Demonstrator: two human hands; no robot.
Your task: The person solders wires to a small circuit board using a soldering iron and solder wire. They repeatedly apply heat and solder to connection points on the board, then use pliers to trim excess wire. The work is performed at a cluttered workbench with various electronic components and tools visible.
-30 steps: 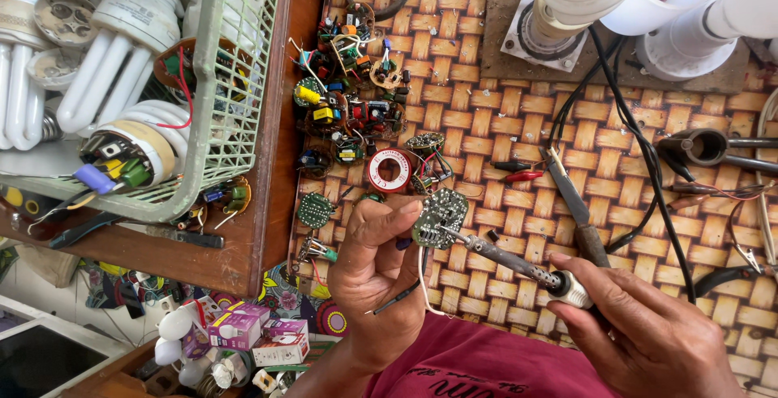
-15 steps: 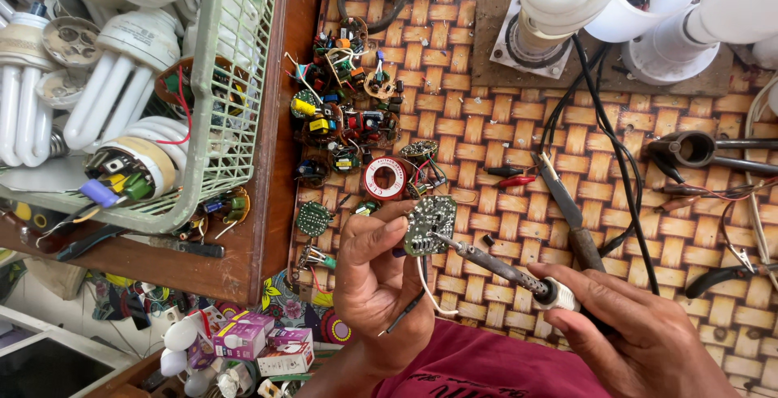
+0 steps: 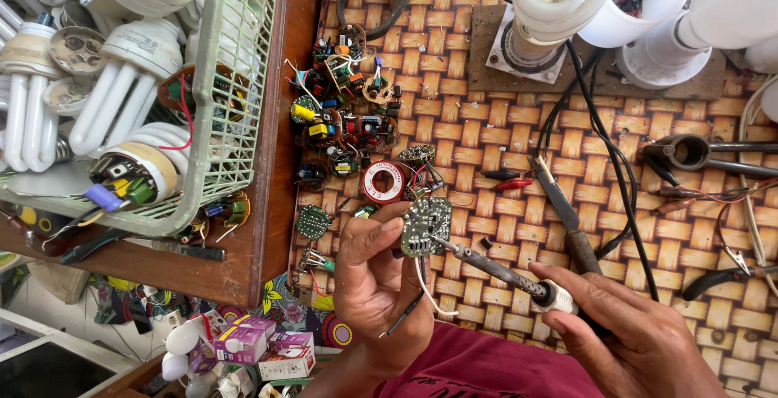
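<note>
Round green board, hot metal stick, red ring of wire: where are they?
round green circuit board (image 3: 425, 226), head view, middle of its face
soldering iron (image 3: 494, 267), head view, its metal shaft
red solder spool (image 3: 384, 181), head view, its rim

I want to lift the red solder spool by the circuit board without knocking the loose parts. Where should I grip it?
Pinch the red solder spool across its round outer rim, coming straight down from above. It lies flat, hole upward, with component clutter crowding its upper and left sides and the left hand just below it.
</note>
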